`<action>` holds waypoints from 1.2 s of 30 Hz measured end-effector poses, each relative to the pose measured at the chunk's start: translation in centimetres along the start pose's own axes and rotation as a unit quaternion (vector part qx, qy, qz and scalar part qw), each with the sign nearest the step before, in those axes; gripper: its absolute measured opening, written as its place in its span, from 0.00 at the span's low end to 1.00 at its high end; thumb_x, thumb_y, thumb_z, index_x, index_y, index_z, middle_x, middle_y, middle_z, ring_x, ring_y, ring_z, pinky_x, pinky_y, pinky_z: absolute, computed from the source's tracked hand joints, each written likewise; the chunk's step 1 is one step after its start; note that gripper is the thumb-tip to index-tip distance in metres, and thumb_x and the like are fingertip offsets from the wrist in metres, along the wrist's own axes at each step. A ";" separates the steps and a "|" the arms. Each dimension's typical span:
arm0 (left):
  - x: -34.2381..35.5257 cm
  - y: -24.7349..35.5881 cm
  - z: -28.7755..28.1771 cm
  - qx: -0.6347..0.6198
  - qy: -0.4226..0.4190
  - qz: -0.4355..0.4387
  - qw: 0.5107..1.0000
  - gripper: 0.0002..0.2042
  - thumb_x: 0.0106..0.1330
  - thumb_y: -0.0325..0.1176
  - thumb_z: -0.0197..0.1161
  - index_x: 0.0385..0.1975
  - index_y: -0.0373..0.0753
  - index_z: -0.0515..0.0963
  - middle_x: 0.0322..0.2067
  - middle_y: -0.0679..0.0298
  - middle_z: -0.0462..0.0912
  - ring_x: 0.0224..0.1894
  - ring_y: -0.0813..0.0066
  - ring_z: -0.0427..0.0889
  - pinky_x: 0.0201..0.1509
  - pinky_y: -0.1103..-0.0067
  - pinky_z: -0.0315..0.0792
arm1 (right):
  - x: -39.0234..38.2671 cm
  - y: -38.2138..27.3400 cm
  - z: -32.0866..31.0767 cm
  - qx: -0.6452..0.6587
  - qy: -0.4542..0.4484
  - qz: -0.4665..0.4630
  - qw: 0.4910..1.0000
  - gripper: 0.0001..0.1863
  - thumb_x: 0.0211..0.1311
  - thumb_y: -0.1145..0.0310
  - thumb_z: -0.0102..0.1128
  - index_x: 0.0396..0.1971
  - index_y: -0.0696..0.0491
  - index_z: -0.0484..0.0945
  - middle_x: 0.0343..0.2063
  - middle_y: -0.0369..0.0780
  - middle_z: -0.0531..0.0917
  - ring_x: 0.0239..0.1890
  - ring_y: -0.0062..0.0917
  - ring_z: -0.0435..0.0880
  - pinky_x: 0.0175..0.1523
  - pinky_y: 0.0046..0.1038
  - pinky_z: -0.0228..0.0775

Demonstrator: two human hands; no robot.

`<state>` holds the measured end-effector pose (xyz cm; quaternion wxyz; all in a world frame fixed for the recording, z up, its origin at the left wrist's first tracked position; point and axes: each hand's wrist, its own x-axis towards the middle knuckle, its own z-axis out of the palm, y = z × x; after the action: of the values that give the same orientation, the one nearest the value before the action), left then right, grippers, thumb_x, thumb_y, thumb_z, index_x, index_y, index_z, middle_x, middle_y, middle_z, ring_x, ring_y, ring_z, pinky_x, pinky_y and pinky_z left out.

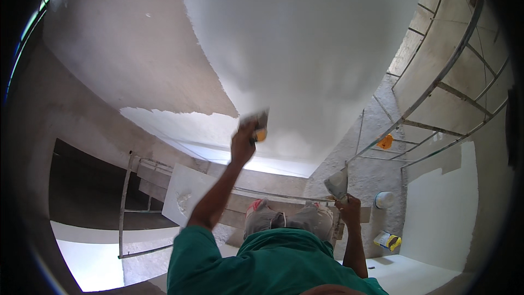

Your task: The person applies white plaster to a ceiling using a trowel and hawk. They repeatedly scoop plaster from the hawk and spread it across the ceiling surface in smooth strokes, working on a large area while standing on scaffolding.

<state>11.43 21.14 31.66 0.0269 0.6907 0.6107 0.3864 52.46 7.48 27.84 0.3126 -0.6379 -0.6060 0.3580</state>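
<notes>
My left hand (243, 143) is raised to the wall, its fingers closed on a putty knife (262, 116) with a grey blade and a yellowish part by the grip. Motion blurs the blade, which is at or close to the wall, near the edge of the white coat. Lower down on the right, my right hand (349, 208) grips a second, wide-bladed putty knife (337, 184), its grey blade pointing up and away from me. White filler (284, 65) covers much of the wall (136, 38); bare grey-brown plaster shows on its left.
Planks (295, 190) and a scaffold rail lie below me. A white board (188, 186) with smears is at left, beside a metal frame (124, 202). Rightward are a scaffold frame (436, 84), an orange object (385, 142), a white bucket (385, 200) and a yellow bag (387, 240).
</notes>
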 end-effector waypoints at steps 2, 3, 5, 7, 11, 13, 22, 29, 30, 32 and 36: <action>-8.0 -1.4 5.7 -0.064 -0.036 -0.108 0.991 0.23 0.59 0.20 0.51 0.56 0.43 0.70 0.49 0.50 0.77 0.50 0.49 0.76 0.53 0.61 0.71 | 0.2 1.0 0.3 0.001 0.000 0.009 1.000 0.10 0.41 0.72 0.63 0.26 0.61 0.79 0.20 0.46 0.81 0.23 0.31 0.81 0.33 0.31 0.72; -10.6 -0.4 7.7 -0.004 -0.136 -0.245 0.960 0.24 0.58 0.22 0.52 0.56 0.48 0.70 0.45 0.49 0.79 0.47 0.48 0.78 0.50 0.61 0.73 | 0.1 1.8 0.3 -0.008 0.008 0.009 1.000 0.10 0.40 0.71 0.64 0.24 0.61 0.79 0.20 0.47 0.81 0.23 0.35 0.81 0.33 0.32 0.72; -16.2 -0.8 10.2 -0.060 -0.103 -0.220 0.968 0.24 0.58 0.25 0.53 0.57 0.51 0.70 0.35 0.47 0.81 0.39 0.43 0.79 0.44 0.58 0.75 | 0.2 2.8 0.3 -0.011 0.009 0.007 1.000 0.10 0.40 0.70 0.65 0.23 0.61 0.79 0.20 0.47 0.81 0.23 0.37 0.82 0.33 0.32 0.72; -16.2 0.8 10.5 -0.069 -0.147 -0.238 0.958 0.23 0.59 0.26 0.53 0.56 0.51 0.71 0.35 0.47 0.81 0.39 0.44 0.79 0.43 0.58 0.75 | 0.0 4.0 -0.3 -0.003 0.011 0.020 1.000 0.10 0.40 0.70 0.64 0.24 0.60 0.79 0.20 0.47 0.81 0.23 0.36 0.82 0.33 0.32 0.72; -5.1 4.1 5.9 -0.035 -0.068 -0.127 0.989 0.23 0.61 0.19 0.48 0.56 0.45 0.70 0.46 0.51 0.79 0.51 0.52 0.77 0.54 0.65 0.73 | 0.3 6.1 -1.9 0.046 -0.005 0.011 0.999 0.12 0.42 0.70 0.64 0.27 0.61 0.80 0.20 0.47 0.81 0.23 0.32 0.81 0.33 0.31 0.72; 3.9 6.7 0.7 -0.009 0.031 0.063 0.997 0.27 0.54 0.13 0.49 0.56 0.39 0.70 0.51 0.52 0.77 0.56 0.54 0.74 0.59 0.67 0.69 | 0.5 6.8 -2.8 0.063 -0.008 0.041 0.997 0.12 0.42 0.71 0.64 0.28 0.60 0.80 0.21 0.48 0.82 0.24 0.33 0.82 0.33 0.31 0.72; 29.3 20.8 -17.4 0.373 0.361 0.298 0.801 0.40 0.47 0.17 0.61 0.65 0.55 0.61 0.60 0.63 0.68 0.63 0.58 0.67 0.63 0.53 0.59 | 3.2 14.6 0.1 -0.131 -0.002 -0.144 0.981 0.09 0.40 0.68 0.67 0.21 0.58 0.79 0.20 0.47 0.81 0.25 0.41 0.82 0.31 0.39 0.72; 35.4 25.3 -21.9 0.401 0.407 0.297 0.765 0.31 0.56 0.21 0.53 0.63 0.51 0.63 0.61 0.60 0.68 0.63 0.53 0.65 0.64 0.52 0.57 | 3.9 15.2 3.9 -0.018 0.011 -0.101 0.995 0.09 0.40 0.70 0.63 0.19 0.60 0.79 0.14 0.42 0.80 0.17 0.26 0.78 0.26 0.32 0.69; 35.8 26.1 -22.1 0.397 0.402 0.295 0.771 0.31 0.56 0.21 0.53 0.63 0.50 0.64 0.60 0.60 0.68 0.62 0.54 0.65 0.64 0.52 0.58 | 3.8 15.6 4.4 -0.010 0.004 -0.083 0.997 0.09 0.40 0.69 0.63 0.19 0.61 0.79 0.14 0.42 0.80 0.17 0.27 0.78 0.26 0.32 0.69; 37.1 26.9 -22.4 0.385 0.395 0.290 0.782 0.30 0.55 0.20 0.53 0.62 0.49 0.65 0.59 0.59 0.69 0.62 0.55 0.66 0.63 0.52 0.59 | 3.7 15.0 4.5 0.002 -0.005 -0.047 0.999 0.09 0.40 0.69 0.61 0.19 0.61 0.79 0.14 0.44 0.80 0.16 0.28 0.78 0.26 0.32 0.69; 37.3 28.2 -23.9 0.401 0.372 0.271 0.792 0.29 0.55 0.20 0.52 0.60 0.48 0.66 0.59 0.61 0.69 0.61 0.59 0.68 0.61 0.51 0.61 | 3.5 14.2 4.2 -0.011 -0.014 -0.071 0.997 0.11 0.39 0.68 0.62 0.20 0.62 0.78 0.15 0.47 0.79 0.17 0.31 0.78 0.27 0.33 0.70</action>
<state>19.45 35.80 81.45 -0.5872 0.5796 0.4616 0.3258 56.76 9.80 13.45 0.3210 -0.5919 -0.6580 0.3373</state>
